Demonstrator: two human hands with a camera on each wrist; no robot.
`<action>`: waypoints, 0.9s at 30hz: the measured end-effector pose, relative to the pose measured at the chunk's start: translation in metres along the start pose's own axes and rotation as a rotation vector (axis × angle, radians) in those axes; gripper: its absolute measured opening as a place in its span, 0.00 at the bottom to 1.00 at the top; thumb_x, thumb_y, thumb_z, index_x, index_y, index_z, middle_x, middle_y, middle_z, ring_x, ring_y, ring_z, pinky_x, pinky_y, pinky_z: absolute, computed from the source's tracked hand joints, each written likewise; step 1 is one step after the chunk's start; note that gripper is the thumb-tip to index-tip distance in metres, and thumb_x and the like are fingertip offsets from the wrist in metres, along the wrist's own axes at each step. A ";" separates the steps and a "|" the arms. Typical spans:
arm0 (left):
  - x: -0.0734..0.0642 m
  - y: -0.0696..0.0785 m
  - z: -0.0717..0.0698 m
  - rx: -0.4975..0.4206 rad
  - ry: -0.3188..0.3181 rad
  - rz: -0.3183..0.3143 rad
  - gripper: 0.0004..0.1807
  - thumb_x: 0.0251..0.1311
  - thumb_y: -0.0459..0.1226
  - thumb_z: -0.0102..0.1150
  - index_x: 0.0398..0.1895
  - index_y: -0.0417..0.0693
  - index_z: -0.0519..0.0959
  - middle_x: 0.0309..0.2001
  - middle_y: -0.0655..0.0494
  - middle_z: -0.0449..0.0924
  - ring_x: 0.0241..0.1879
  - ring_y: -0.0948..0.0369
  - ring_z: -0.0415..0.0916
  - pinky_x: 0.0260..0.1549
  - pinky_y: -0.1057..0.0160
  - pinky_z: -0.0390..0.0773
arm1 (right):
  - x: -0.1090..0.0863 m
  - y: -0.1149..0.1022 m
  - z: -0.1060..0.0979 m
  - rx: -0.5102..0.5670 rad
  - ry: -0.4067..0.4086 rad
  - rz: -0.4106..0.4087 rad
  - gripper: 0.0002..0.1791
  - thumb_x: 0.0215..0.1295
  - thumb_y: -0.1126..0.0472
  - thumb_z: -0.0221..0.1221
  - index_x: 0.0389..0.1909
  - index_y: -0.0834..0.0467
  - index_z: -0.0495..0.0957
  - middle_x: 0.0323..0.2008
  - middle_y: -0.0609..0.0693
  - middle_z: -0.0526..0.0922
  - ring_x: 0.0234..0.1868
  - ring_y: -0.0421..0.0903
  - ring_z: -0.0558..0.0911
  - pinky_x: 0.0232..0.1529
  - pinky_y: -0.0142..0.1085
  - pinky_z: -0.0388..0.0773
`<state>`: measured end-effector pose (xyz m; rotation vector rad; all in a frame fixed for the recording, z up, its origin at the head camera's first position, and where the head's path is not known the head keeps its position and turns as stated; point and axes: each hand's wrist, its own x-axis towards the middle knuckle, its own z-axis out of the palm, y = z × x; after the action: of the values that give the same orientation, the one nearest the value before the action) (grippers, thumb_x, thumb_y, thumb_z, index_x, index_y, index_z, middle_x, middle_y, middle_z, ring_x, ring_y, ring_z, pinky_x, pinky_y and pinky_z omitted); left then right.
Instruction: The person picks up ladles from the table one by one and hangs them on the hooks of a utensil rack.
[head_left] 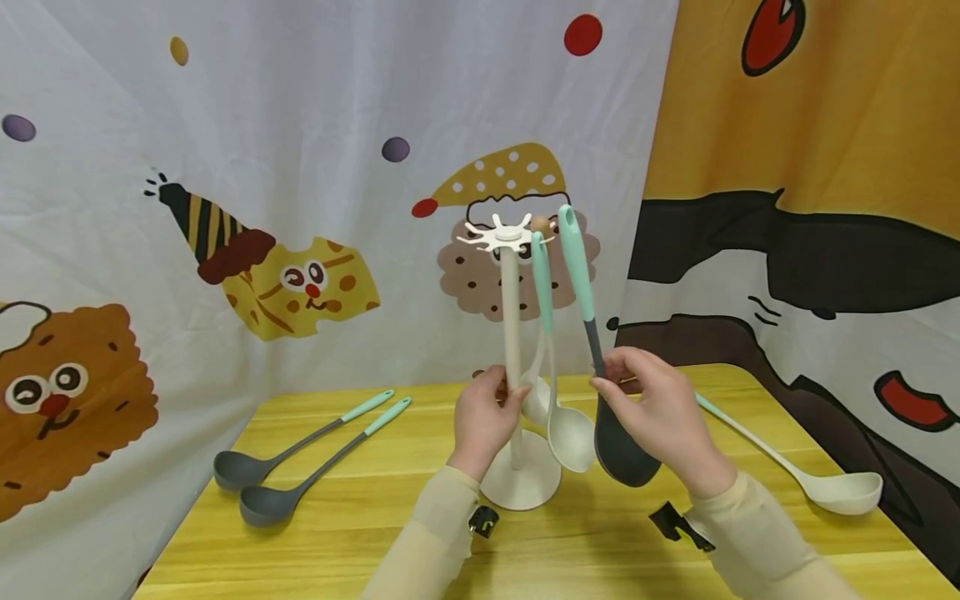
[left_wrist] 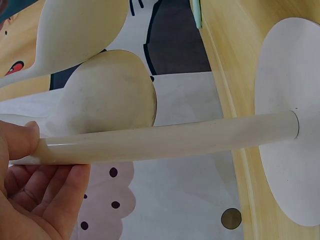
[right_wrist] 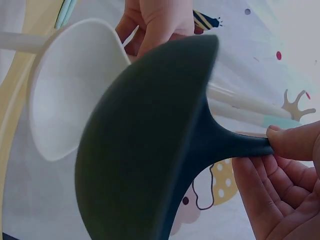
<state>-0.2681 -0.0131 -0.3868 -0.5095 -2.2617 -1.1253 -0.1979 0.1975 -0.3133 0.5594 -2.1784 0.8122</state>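
Right hand point(head_left: 660, 408): thumb and fingers pinch the neck of a dark grey, round-bowled ladle with a mint-green handle point(head_left: 622, 456), held upright in the air right of the hooks; so low a grip could let the tall handle sway into them.
Left hand point(head_left: 483, 421): thumb and fingers clasp the pole of a cream-white, plastic-looking stand with a round base and hooked crown point(head_left: 511, 308); should that hold slacken, a knock might tip it.
Hanging pair: a white ladle with a mint-green handle point(head_left: 573, 439) and a second white ladle point(head_left: 536, 400) crowd the stand's right side; the grey bowl, just beside, could jostle them off, though contact cannot be judged.
Pale wooden table point(head_left: 330, 562): two grey, mint-handled ladles point(head_left: 267, 506) lie left, one white, mint-handled ladle point(head_left: 843, 493) right; a toppling stand might strike them.
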 end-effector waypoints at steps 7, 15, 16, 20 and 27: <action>0.000 0.000 0.000 -0.002 0.003 0.005 0.09 0.61 0.40 0.69 0.38 0.46 0.81 0.31 0.55 0.82 0.30 0.60 0.80 0.30 0.64 0.81 | 0.000 -0.007 0.004 0.024 -0.023 -0.003 0.14 0.53 0.75 0.70 0.38 0.60 0.80 0.31 0.45 0.79 0.32 0.41 0.80 0.33 0.38 0.83; 0.000 -0.002 0.001 -0.001 0.010 0.018 0.09 0.61 0.40 0.69 0.37 0.46 0.81 0.31 0.54 0.83 0.30 0.60 0.81 0.30 0.64 0.81 | -0.001 -0.010 0.007 0.033 -0.035 -0.008 0.14 0.52 0.74 0.71 0.38 0.60 0.80 0.31 0.46 0.80 0.32 0.41 0.80 0.33 0.38 0.83; 0.000 -0.001 0.001 -0.002 0.011 0.019 0.09 0.61 0.40 0.69 0.37 0.46 0.81 0.31 0.54 0.83 0.30 0.60 0.81 0.30 0.64 0.82 | -0.002 -0.011 0.008 0.035 -0.035 -0.008 0.14 0.52 0.74 0.71 0.38 0.61 0.80 0.31 0.46 0.80 0.31 0.41 0.80 0.33 0.38 0.83; 0.000 -0.001 0.000 -0.005 0.010 0.020 0.09 0.61 0.40 0.69 0.38 0.45 0.81 0.31 0.54 0.83 0.30 0.59 0.81 0.30 0.64 0.82 | -0.002 -0.013 0.010 0.038 -0.037 -0.008 0.14 0.52 0.74 0.71 0.38 0.60 0.81 0.30 0.45 0.80 0.31 0.41 0.80 0.32 0.37 0.83; 0.000 -0.001 0.001 0.000 0.012 0.026 0.09 0.61 0.40 0.69 0.39 0.45 0.81 0.31 0.54 0.83 0.30 0.60 0.81 0.30 0.64 0.82 | -0.003 -0.014 0.013 0.045 -0.036 -0.019 0.14 0.51 0.74 0.72 0.37 0.60 0.81 0.30 0.44 0.80 0.30 0.40 0.80 0.32 0.36 0.83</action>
<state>-0.2687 -0.0132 -0.3877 -0.5290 -2.2387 -1.1123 -0.1937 0.1789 -0.3170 0.6206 -2.1895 0.8484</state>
